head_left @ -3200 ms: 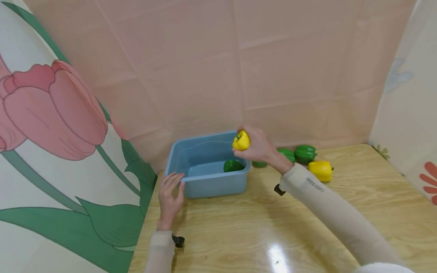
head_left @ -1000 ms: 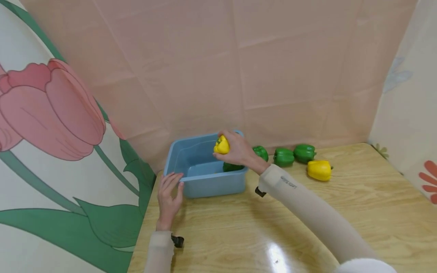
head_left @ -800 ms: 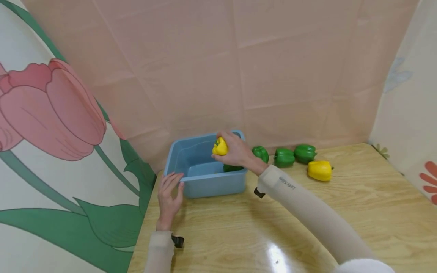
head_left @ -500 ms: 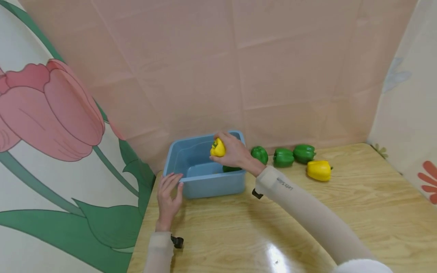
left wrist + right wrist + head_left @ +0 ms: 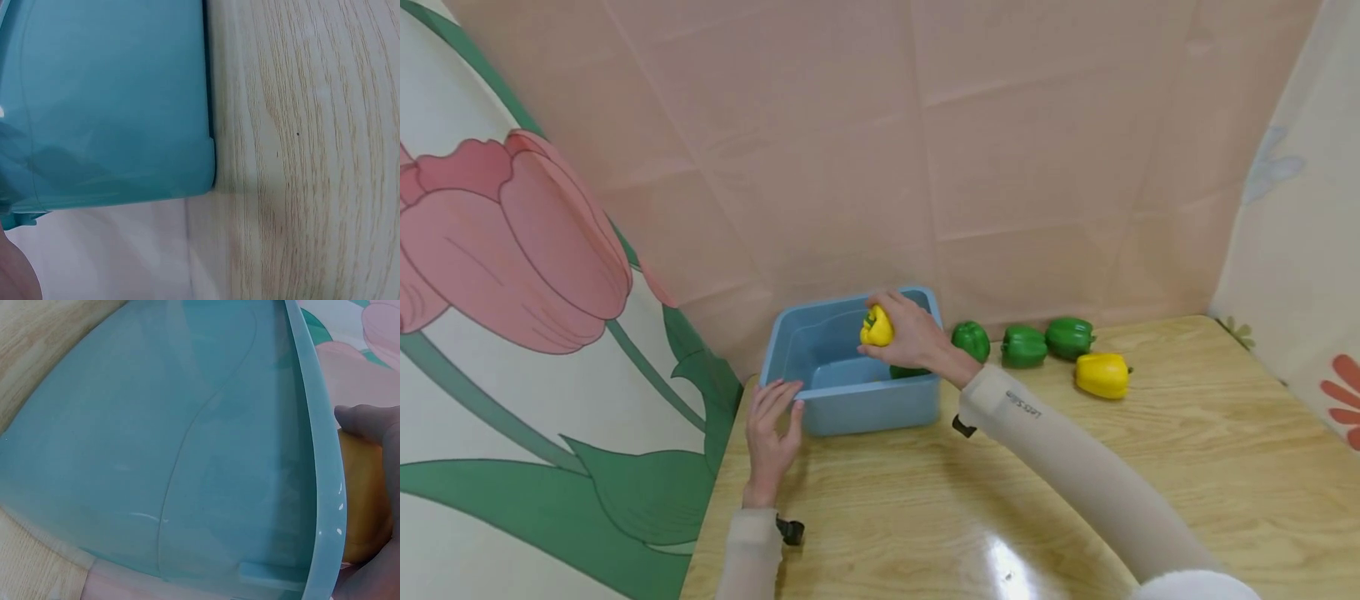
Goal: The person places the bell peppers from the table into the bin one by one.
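Observation:
My right hand point(image 5: 914, 335) grips a yellow bell pepper point(image 5: 877, 327) above the right half of a blue plastic basin point(image 5: 868, 414). Thumb and fingers lie around its sides, and its green stem end faces left. In the right wrist view, the basin's rim point(image 5: 325, 456) partly hides the yellow bell pepper point(image 5: 365, 500). Below my hand a green bell pepper point(image 5: 906, 372) lies in the basin, partly covered. My left hand point(image 5: 771, 437) rests at the basin's front left corner, fingers extended over the rim and thumb apart from them. Only a bit of that hand point(image 5: 15, 275) shows in the left wrist view.
Right of the basin, three green bell peppers point(image 5: 1024, 346) sit along the back of the wooden table point(image 5: 925, 517). A second yellow bell pepper point(image 5: 1102, 375) lies in front of them. A pink cloth wall point(image 5: 1030, 167) rises right behind the basin.
My right hand has carried the yellow bell pepper left from the basin's right edge to over its interior, slowing lately. The left hand stays at the corner.

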{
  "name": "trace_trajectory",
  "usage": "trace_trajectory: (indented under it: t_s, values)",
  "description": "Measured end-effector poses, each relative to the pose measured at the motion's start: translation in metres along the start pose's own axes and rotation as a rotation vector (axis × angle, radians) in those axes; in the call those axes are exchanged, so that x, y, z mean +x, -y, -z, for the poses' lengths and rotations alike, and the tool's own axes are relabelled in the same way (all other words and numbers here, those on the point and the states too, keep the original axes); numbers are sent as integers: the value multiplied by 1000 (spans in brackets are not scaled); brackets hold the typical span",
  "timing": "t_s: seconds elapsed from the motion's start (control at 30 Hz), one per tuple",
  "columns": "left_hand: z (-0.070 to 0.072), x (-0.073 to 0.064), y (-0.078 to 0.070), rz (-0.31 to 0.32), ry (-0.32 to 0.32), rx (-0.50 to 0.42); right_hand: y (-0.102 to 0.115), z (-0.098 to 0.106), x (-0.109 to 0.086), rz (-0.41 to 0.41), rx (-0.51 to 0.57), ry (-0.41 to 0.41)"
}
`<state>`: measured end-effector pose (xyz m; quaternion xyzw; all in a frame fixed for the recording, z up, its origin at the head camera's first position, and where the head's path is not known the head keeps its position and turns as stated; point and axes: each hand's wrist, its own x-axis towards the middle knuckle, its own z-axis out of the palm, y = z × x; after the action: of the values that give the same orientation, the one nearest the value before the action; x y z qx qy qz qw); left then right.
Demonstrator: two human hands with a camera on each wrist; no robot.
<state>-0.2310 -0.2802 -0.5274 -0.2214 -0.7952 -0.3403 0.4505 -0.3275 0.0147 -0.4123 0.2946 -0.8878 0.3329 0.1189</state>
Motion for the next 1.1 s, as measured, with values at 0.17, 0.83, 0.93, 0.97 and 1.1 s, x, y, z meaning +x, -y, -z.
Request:
trace_trajectory:
  t_s: [0.17,0.83,0.93,0.97,1.1]
  values:
    - [1,0,0,7,5,0,2,0,2,15,13,-2]
    - [0,0,0,11,5,3,-6,7,-2,36,74,-8]
    - [1,0,0,15,4,6,-8,8,-2,27,61,-11]
    - [1,0,0,14,2,3,-8,8,-2,26,58,-11]
    - [0,0,0,8,0,-6,-8,9,-4,21,46,-8]
